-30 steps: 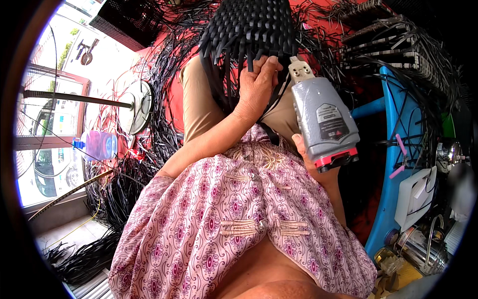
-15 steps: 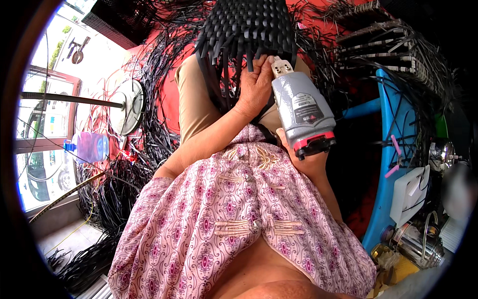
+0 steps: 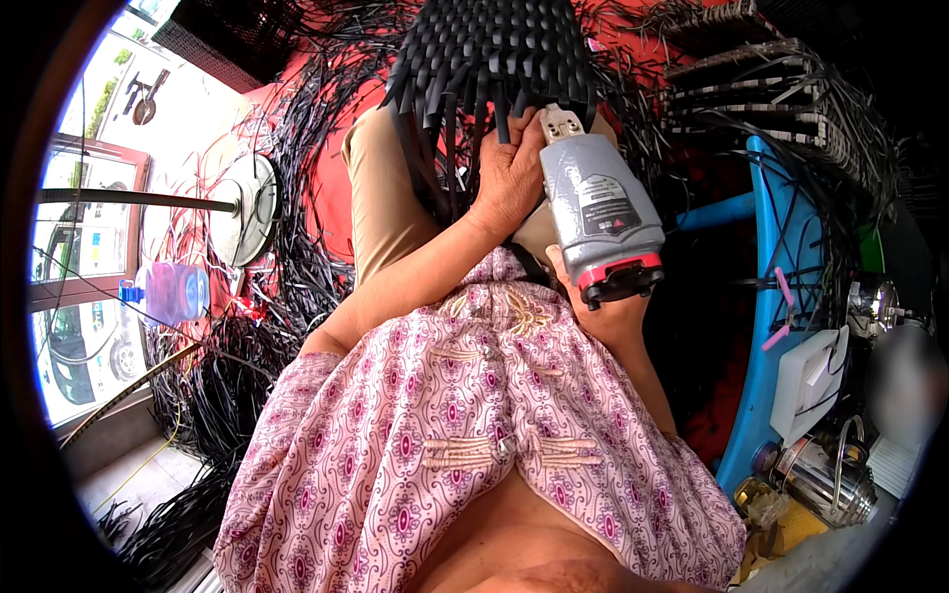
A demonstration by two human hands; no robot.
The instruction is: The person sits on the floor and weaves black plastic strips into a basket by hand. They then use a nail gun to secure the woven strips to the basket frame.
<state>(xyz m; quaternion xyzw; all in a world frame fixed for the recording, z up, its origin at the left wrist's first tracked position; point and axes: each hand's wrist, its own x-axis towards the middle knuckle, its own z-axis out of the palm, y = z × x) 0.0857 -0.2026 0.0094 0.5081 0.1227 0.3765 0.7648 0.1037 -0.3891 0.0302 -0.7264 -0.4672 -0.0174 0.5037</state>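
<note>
Left hand [image 3: 509, 176] pinches black weave [image 3: 489, 54] at its near edge, apparently steadying it; right hand [image 3: 615, 314] holds grey tool [image 3: 598, 193].

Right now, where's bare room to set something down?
Pale floor at lower left, between the grey sill and black strips; a yellow cord crosses it. A narrow red floor gap between strips and left trouser leg. Crowded: right side, with white tray and steel flask.
</note>
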